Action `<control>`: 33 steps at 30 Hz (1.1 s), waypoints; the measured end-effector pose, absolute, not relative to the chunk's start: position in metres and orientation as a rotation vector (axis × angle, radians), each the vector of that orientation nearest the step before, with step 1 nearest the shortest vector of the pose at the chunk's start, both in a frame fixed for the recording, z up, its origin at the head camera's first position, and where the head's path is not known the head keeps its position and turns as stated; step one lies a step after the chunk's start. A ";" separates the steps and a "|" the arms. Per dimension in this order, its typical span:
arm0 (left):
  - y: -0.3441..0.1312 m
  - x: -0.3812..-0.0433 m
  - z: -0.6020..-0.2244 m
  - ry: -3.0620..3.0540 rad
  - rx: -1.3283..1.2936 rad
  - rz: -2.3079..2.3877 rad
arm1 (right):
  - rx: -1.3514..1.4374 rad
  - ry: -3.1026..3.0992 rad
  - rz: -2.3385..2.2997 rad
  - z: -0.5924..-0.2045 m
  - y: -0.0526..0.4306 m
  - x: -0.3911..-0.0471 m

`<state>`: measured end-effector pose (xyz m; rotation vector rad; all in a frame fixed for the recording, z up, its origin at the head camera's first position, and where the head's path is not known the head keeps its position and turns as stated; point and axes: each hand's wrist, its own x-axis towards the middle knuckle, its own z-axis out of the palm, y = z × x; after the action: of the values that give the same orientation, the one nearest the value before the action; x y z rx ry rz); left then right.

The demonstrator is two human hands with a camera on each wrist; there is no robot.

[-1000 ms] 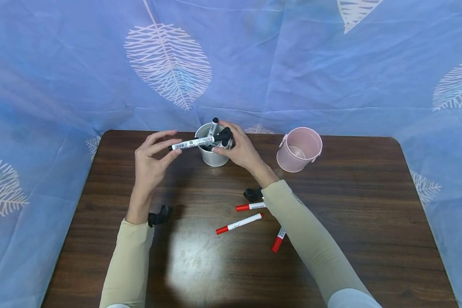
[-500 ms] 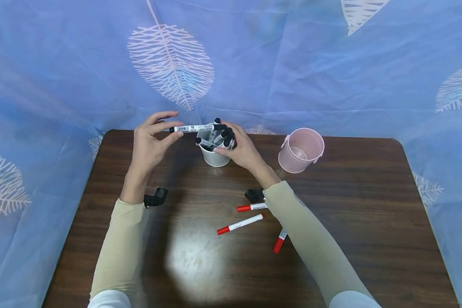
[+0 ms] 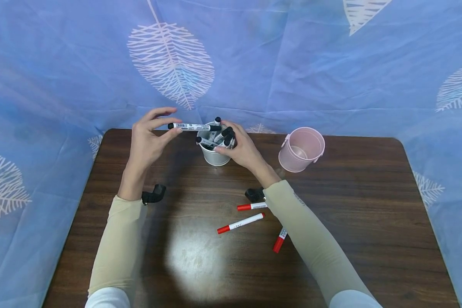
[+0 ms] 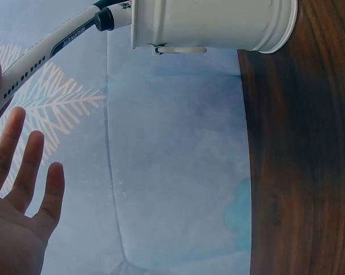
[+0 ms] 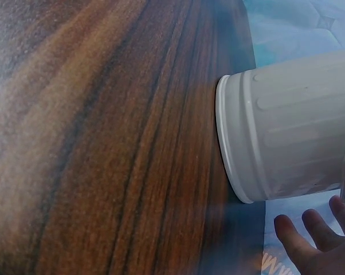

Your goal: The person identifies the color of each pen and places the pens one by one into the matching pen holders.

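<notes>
To the left of the left hand (image 3: 148, 132) I have a stretch of dark wooden table (image 3: 96, 214) running to its left edge. That hand pinches a black-and-white marker (image 3: 194, 127) near its left end between thumb and fingers, the barrel almost level, its black cap above the opening of the white bucket (image 3: 215, 159) just to the right. On the barrel I make out a barcode and dark print, too small for me to read. Black-capped markers (image 3: 206, 142) lean inside the bucket, which stands close to the table's far edge; behind it hangs blue cloth (image 3: 254, 64) with pale leaves. Nearer me than the right hand (image 3: 244, 147) lie three red-capped markers (image 3: 247, 220) with unreadable print, two partly covered by the right sleeve (image 3: 312, 231). The right hand holds the white bucket at its right side, thumb near, fingers far. Well apart to its right is a pink bucket (image 3: 292, 160), also close to the far edge, with a broad run of wood from there to the right edge.
</notes>
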<state>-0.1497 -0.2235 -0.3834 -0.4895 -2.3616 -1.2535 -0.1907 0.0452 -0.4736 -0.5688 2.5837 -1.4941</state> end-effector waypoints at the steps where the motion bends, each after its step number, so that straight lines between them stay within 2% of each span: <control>1: -0.223 -0.150 -0.383 -2.365 -0.492 -1.253 | -0.565 2.579 -1.502 -0.473 0.045 -0.191; 10: -0.218 -0.150 -0.376 -2.366 -0.492 -1.275 | -0.593 2.575 -1.503 -0.473 0.045 -0.191; 33: -0.206 -0.162 -0.403 -2.551 -0.566 -1.236 | -0.594 2.582 -1.525 -0.474 0.045 -0.190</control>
<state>-0.1617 -0.2055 -0.4028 -0.5657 -2.5511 -1.2364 -0.1902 0.0449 -0.4745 -0.5944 2.5824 -1.5247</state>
